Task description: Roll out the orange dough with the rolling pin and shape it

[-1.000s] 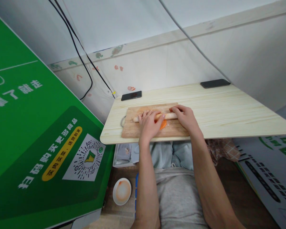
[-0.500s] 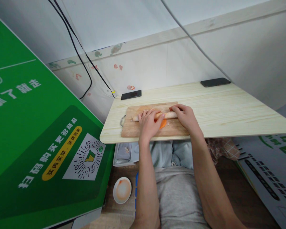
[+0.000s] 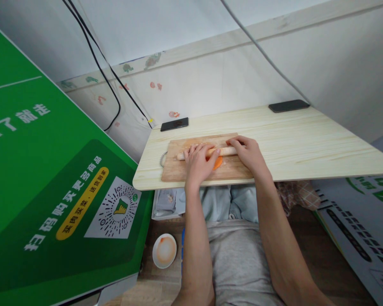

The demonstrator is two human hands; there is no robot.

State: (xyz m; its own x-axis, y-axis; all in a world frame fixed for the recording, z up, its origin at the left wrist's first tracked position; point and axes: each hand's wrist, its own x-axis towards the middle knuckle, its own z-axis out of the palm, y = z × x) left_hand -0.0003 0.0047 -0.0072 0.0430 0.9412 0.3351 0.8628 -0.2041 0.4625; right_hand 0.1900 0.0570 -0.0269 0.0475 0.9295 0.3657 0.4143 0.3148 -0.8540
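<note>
A pale wooden rolling pin (image 3: 224, 151) lies across a wooden cutting board (image 3: 175, 170), pressed on a flat orange piece of dough (image 3: 217, 162). My left hand (image 3: 201, 163) rests over the pin's left part, fingers draped across its far side and the thumb along the near side. Around the right end of the pin, my right hand (image 3: 247, 154) curls with its fingers bent over the top. Part of the dough is hidden under the pin and my left hand.
The board sits near the front edge of a light wood-grain table (image 3: 306, 144). Two dark phones (image 3: 174, 124) (image 3: 289, 106) lie along the wall. Below left, a white bowl (image 3: 164, 250) with orange residue stands beside a green panel (image 3: 67, 170). Black cables (image 3: 95, 59) hang at the wall.
The view has shifted slightly. Both hands stay on the rolling pin in nearly the same place, and the orange dough still shows at its near side.
</note>
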